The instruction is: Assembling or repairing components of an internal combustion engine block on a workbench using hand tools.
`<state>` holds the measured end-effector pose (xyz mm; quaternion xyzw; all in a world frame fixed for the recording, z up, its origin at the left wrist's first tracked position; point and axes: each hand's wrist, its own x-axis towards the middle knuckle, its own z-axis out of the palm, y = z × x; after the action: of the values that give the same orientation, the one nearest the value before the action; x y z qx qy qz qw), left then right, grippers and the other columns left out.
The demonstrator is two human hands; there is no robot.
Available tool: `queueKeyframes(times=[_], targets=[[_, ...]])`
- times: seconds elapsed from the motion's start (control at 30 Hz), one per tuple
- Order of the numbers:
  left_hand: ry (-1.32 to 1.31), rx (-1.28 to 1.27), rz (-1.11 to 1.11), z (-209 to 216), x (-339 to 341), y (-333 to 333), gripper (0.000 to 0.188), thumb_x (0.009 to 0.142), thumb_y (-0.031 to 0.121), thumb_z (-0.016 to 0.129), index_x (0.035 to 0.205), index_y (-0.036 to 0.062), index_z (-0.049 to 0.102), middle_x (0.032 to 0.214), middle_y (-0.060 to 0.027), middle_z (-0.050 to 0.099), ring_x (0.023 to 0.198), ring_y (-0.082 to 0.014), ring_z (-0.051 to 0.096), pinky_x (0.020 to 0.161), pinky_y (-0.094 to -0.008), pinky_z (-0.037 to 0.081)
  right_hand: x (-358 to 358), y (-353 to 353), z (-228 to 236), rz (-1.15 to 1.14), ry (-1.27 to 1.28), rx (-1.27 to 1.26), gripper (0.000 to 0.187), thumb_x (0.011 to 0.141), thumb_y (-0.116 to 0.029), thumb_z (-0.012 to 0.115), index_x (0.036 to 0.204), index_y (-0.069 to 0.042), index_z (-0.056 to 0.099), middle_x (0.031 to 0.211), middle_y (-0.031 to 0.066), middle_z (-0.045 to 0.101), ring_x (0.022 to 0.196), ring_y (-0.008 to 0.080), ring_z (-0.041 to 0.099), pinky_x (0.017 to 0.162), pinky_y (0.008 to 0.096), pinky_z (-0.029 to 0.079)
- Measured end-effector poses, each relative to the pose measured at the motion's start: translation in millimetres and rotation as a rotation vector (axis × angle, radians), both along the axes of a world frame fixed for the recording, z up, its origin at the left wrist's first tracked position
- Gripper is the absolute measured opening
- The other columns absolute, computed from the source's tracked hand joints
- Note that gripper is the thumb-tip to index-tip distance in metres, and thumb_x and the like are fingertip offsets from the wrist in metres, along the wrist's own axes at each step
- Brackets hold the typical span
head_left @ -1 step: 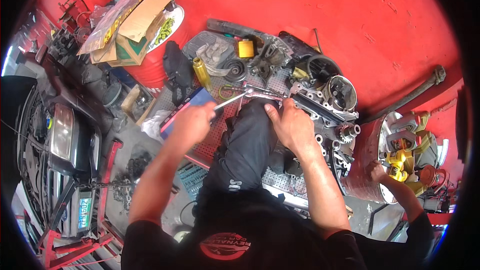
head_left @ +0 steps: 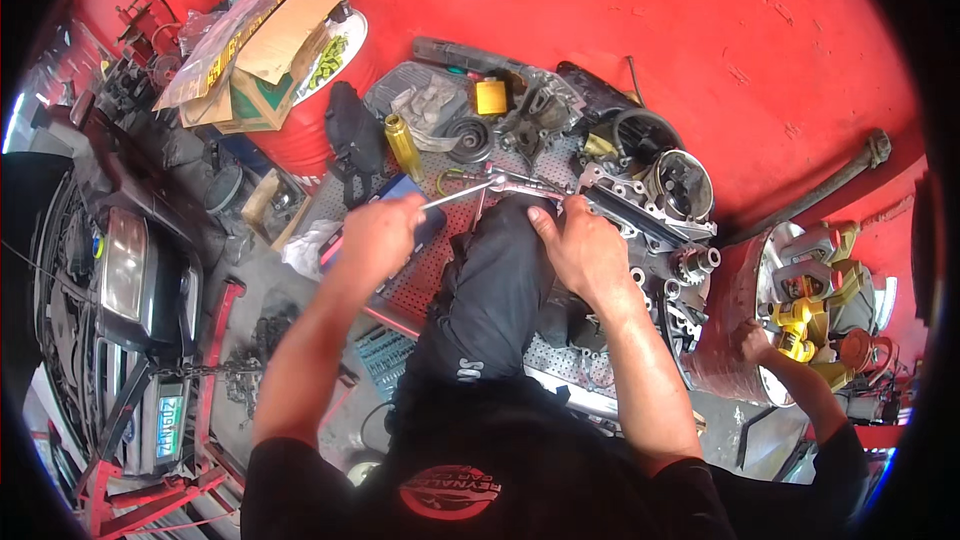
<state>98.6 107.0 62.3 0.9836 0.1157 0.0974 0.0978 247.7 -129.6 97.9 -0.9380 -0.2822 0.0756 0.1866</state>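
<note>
While a car stands far left, the person's left hand wraps round a tool, its shaft slanting up to a metal part just beyond the knee. Beside that knee, the right hand has its thumb apart; I can't tell what it grips. Engine parts crowd the table rightward, near a drum.

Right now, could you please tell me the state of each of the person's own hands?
Left hand: closed, holding a metal tool.
Right hand: partly curled beside the knee; whether it grips anything cannot be told.
</note>
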Motion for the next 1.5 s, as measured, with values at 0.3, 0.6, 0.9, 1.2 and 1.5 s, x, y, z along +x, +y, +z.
queueKeyframes(times=[0.3,0.6,0.9,1.2,1.5], targets=[[-0.250,0.428,-0.158,-10,18,22,0.027,0.085,0.030,0.074,0.077,0.0090,0.058,0.070,-0.0096,0.063,0.072,-0.0275,0.062,0.071,-0.0415,0.046,44,1,35,0.059,0.014,-0.053,0.058,0.095,-0.058,0.061,0.105,-0.002,0.074,0.097,0.0214,0.074,0.098,0.0389,0.071,0.086,0.0474,0.054],[-0.285,0.586,-0.154,-16,27,32,0.016,0.087,0.020,0.061,0.075,0.0095,0.065,0.073,-0.0071,0.063,0.077,-0.0250,0.060,0.075,-0.0409,0.044,161,31,-34,0.008,0.253,-0.406,0.059,0.090,-0.044,0.057,0.130,-0.002,0.067,0.137,0.0196,0.064,0.130,0.0317,0.060,0.109,0.0401,0.045],[-0.370,0.635,-0.273,-23,27,49,0.025,0.085,0.020,0.071,0.071,0.0111,0.053,0.066,-0.0063,0.053,0.068,-0.0251,0.057,0.069,-0.0408,0.043,145,36,-25,-0.040,0.237,-0.422,0.052,0.090,-0.029,0.051,0.130,0.001,0.067,0.141,0.0201,0.061,0.135,0.0327,0.056,0.111,0.0408,0.043],[-0.484,0.665,-0.326,-32,37,62,0.024,0.076,0.019,0.072,0.070,0.0126,0.051,0.067,-0.0055,0.050,0.067,-0.0247,0.056,0.069,-0.0401,0.042,144,38,-32,-0.060,0.206,-0.439,0.056,0.089,-0.039,0.059,0.128,-0.001,0.068,0.139,0.0200,0.062,0.131,0.0343,0.058,0.108,0.0422,0.046],[-0.540,0.647,-0.377,-31,47,71,0.025,0.073,0.019,0.074,0.069,0.0136,0.050,0.067,-0.0047,0.048,0.068,-0.0234,0.055,0.068,-0.0389,0.043,149,36,-34,-0.030,0.210,-0.457,0.057,0.089,-0.040,0.060,0.131,-0.002,0.067,0.141,0.0190,0.061,0.133,0.0337,0.057,0.109,0.0421,0.045]])
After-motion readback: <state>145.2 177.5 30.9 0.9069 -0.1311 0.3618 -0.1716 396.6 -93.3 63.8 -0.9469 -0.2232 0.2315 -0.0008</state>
